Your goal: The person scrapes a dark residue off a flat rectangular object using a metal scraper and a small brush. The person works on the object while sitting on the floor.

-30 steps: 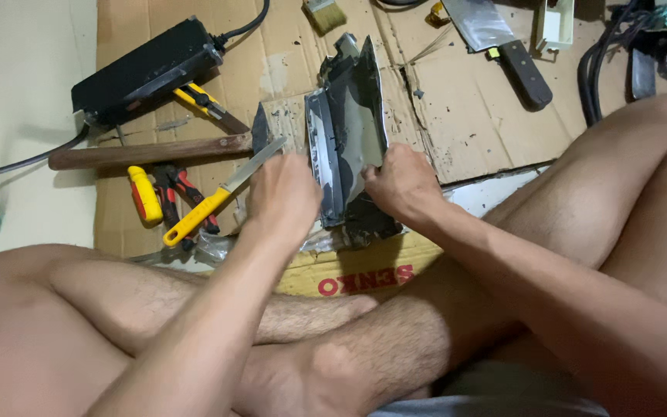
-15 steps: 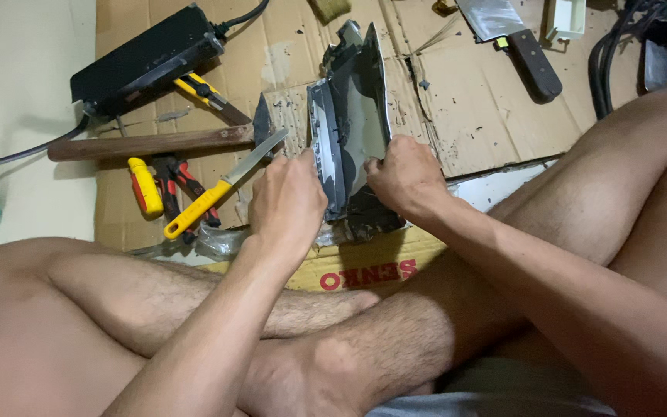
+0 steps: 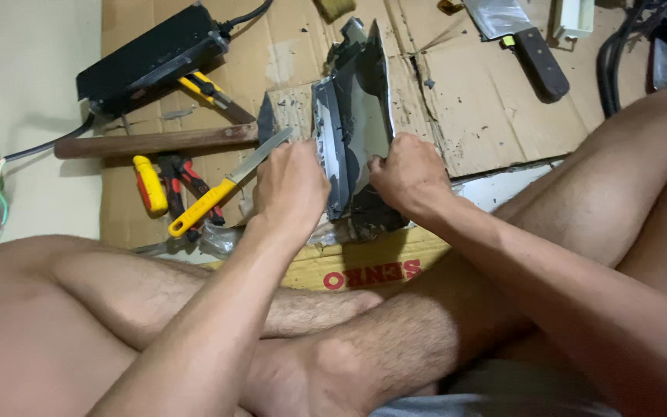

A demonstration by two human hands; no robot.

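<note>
The person sits cross-legged on the floor. The left hand [image 3: 291,185] and the right hand [image 3: 404,174] each close on one side of a broken grey plastic casing [image 3: 353,127], which stands on edge on the flattened cardboard [image 3: 457,100] just past the shins. It looks stiff yet brittle, with sharp cracked edges, so the smooth outer sides seem the safer places to hold. To the left lies a yellow-handled knife [image 3: 221,189], beyond it a wooden handle [image 3: 152,143] and a black box [image 3: 152,58].

— What lies on the cardboard sheet [image 3: 472,116]?
— A black box with a cable [image 3: 148,58], a wooden handle [image 3: 148,143], a yellow-handled file [image 3: 221,189], red pliers [image 3: 187,177].
— Farther right?
— A cleaver [image 3: 523,38].
</note>
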